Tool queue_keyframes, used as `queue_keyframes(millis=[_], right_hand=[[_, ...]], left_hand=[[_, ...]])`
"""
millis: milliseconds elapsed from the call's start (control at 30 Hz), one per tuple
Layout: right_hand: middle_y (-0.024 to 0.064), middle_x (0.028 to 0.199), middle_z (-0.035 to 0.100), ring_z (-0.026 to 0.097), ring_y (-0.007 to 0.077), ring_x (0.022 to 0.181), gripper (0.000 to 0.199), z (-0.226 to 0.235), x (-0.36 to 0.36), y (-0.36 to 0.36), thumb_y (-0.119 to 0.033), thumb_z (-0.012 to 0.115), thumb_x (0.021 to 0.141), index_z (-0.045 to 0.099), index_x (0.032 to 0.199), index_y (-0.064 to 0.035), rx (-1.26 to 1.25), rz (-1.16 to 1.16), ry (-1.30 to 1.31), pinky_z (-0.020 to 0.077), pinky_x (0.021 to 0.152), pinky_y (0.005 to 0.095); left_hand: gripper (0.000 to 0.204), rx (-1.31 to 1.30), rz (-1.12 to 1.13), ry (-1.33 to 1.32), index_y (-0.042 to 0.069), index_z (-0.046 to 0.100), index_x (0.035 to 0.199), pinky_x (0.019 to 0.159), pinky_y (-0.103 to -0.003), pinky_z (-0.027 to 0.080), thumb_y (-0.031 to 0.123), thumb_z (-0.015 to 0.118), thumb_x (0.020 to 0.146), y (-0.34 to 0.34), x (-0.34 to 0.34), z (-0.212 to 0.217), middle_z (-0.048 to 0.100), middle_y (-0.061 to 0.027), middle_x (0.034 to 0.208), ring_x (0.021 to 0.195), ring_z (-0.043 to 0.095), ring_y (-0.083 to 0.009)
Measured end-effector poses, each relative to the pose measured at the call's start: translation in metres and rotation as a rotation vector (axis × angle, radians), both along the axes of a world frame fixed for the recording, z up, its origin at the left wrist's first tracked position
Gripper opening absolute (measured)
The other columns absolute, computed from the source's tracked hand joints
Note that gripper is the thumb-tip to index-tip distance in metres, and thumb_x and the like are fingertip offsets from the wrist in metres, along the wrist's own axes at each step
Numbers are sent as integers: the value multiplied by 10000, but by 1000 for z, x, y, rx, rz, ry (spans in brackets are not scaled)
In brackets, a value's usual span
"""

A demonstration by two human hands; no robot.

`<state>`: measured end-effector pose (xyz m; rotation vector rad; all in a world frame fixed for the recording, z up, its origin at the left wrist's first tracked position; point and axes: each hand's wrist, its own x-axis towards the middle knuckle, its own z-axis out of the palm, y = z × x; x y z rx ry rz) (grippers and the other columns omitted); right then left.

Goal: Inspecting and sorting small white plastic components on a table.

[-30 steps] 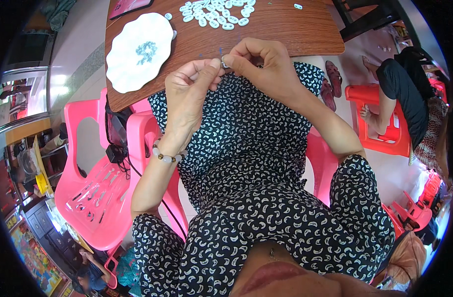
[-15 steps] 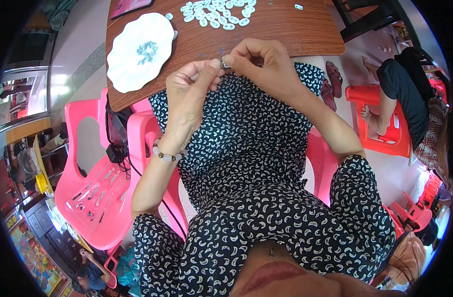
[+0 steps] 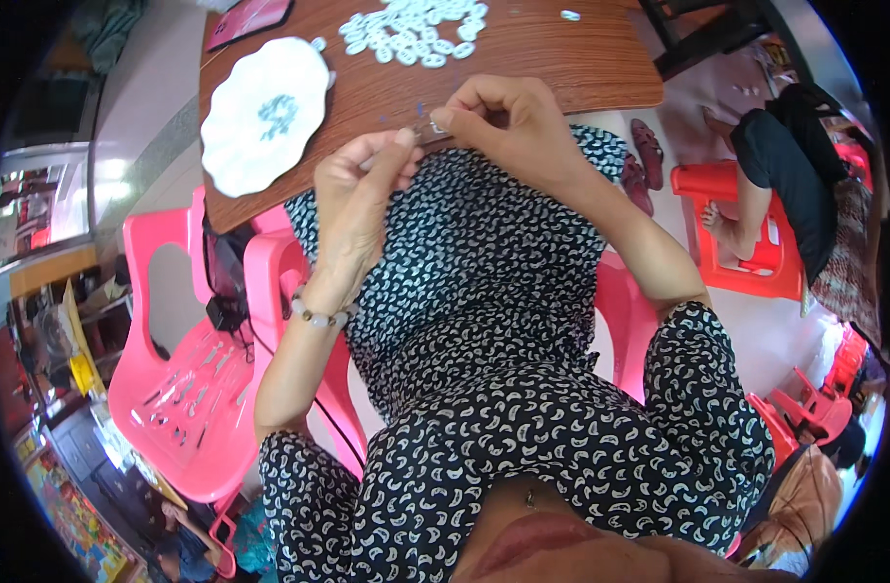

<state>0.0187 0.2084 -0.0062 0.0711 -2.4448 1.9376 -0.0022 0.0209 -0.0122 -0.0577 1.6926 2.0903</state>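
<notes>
Over the table's near edge, my two hands are close together with fingertips a small gap apart. My right hand (image 3: pixel 513 131) pinches a small white oval piece (image 3: pixel 438 126) between thumb and forefinger. Thumb and forefinger of my left hand (image 3: pixel 357 189) are pressed together; whatever they hold is too tiny to make out. Left of them, a white wavy-rimmed plate (image 3: pixel 233 165) bears a small heap of tiny grey-blue bits (image 3: pixel 277 117). Many white oval pieces (image 3: pixel 416 29) with dark holes lie loosely piled at the far side of the table.
The brown wooden table (image 3: pixel 552 68) also holds a pink flat case (image 3: pixel 245 21) and a lone white piece (image 3: pixel 570 16). Pink plastic chairs (image 3: pixel 187 428) stand at my left. On the right, a person's bare foot (image 3: pixel 722 225) rests on a red stool (image 3: pixel 693 182), near sandals (image 3: pixel 646 146).
My fingertips have parted slightly, the left hand drawing away from the right. The whole view has shifted a little, with the table and plate now further left.
</notes>
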Motion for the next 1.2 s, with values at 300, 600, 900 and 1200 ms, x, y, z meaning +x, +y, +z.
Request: queue_keyframes(millis=[300, 600, 900, 1200], right_hand=[[134, 707, 641, 635, 294, 680, 280, -8, -38, 93, -316, 593, 811, 664, 794, -47, 887, -423, 203, 501, 641, 393], [120, 696, 645, 651, 300, 728, 331, -19, -60, 131, -401, 624, 820, 656, 843, -72, 1119, -512, 135, 505, 660, 415], [135, 824, 651, 618, 317, 807, 180, -12, -97, 71, -216, 577, 845, 637, 877, -49, 845, -222, 483, 484, 717, 405], [160, 1082, 635, 560, 334, 1058, 255, -7, -179, 14, -66, 520, 836, 654, 1052, -51, 959, 28, 463, 456, 881, 434]], left_hand=[[170, -61, -75, 54, 11, 673, 903, 571, -170, 413, 179, 656, 878, -11, -20, -13, 660, -21, 775, 628, 530, -35], [179, -54, -53, 24, 5, 662, 888, 488, -166, 387, 184, 664, 870, -10, -33, -15, 654, -31, 761, 551, 499, -37], [189, 33, -60, -59, 12, 657, 915, 457, -152, 348, 194, 667, 868, -13, -38, -17, 652, -24, 772, 532, 475, -22], [175, 89, -101, -79, 10, 662, 918, 465, -148, 370, 179, 651, 873, -19, -40, -18, 655, -28, 784, 553, 501, -25]])
